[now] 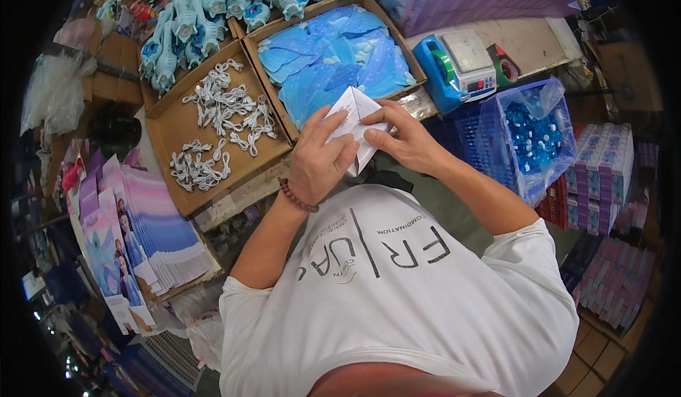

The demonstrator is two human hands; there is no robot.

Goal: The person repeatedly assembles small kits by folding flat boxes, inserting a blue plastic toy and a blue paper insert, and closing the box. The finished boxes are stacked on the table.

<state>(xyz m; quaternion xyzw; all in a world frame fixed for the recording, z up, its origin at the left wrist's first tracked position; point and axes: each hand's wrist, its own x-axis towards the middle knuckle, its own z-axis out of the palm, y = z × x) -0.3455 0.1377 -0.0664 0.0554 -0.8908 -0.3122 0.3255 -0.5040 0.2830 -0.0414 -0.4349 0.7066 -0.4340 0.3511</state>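
A white folded carton with creased flaps is held up in front of my chest, close to the tray of blue pieces. My left hand grips its near left side, with fingers bent over the white panel. On the other side, my right hand pinches the carton's right edge between thumb and fingers. What lies inside the carton, if anything, is hidden. Just beyond it, a cardboard tray holds flat, shiny blue wing-like pieces. Coiled white cables lie in the tray to the left.
Light-blue toy bodies fill a box at the back left. Flat printed cartons stand at left. A blue scale and tape dispenser sit right of the trays. Further right are a lined blue crate and stacked small boxes.
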